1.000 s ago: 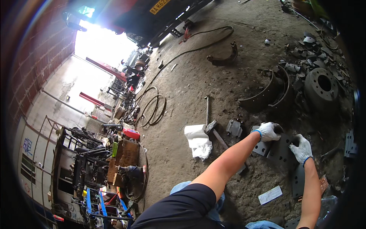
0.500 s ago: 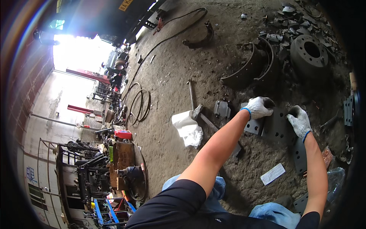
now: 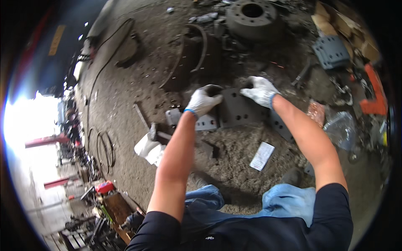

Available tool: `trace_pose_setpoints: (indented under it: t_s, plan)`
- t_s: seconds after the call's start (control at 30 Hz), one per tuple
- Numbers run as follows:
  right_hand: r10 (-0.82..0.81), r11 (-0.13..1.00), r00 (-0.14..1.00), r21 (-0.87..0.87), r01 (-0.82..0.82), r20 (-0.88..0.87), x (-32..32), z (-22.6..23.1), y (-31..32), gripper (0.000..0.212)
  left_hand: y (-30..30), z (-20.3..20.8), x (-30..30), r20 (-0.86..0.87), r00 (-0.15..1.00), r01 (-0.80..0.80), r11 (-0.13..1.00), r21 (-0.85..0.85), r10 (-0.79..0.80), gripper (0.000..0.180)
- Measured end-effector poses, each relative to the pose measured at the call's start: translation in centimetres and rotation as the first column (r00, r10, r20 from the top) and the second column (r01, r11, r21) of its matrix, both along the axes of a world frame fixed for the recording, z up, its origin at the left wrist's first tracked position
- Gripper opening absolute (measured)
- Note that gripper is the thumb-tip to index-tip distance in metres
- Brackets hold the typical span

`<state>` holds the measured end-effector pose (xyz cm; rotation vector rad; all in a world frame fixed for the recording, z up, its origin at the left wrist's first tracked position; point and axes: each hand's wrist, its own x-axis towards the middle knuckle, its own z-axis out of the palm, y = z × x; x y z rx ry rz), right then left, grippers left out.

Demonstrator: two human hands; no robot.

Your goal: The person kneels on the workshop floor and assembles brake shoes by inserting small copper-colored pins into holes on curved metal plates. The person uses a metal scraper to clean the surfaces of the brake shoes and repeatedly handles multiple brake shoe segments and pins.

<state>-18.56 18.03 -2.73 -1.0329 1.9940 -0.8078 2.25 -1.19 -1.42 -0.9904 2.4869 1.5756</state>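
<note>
I have the dark, holed plate (image 3: 242, 110) down at the floor (image 3: 228, 163). The gloved left hand (image 3: 204, 101) curls at its left edge; the gloved right hand (image 3: 261, 90), half curled, is by its upper right corner. I can't tell whether either grips. A paper slip (image 3: 262, 156) lies nearer, a round drum (image 3: 253, 30) farther off.

We are seeing a smooth matt brake lining (image 3: 240, 106), cloth gloves (image 3: 261, 91), a glossy plastic bag (image 3: 341, 129), rough ground (image 3: 228, 152).
</note>
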Motion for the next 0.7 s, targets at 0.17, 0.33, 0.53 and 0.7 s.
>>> trace_pose_setpoints:
  t_s: [0.17, 0.33, 0.53, 0.7]
  plan:
    - [0.010, 0.997, 0.998, 0.079, -0.005, -0.066, -0.2, 0.3, 0.7, 0.065, 0.9, 0.1, -0.9, -0.037, 0.999, -0.007, 0.997, 0.079, 0.010, 0.035]
    - [-0.060, 0.996, 0.996, 0.063, 0.064, -0.072, 0.6, 0.4, 1.5, 0.061, 0.8, 0.1, -1.0, -0.048, 0.998, 0.038, 0.999, 0.038, -0.036, 0.049]
    - [-0.171, 0.961, 0.985, -0.215, 0.175, 0.036, -0.2, -1.1, 3.1, 0.055, -2.5, -3.1, -1.1, -0.112, 0.992, 0.065, 0.998, 0.014, -0.063, 0.046]
    - [-0.313, 0.940, 0.935, -0.088, 0.330, 0.164, -5.6, 0.2, 18.8, 0.040, -0.9, 1.1, -1.2, -0.008, 0.995, 0.104, 0.994, 0.014, -0.104, 0.037]
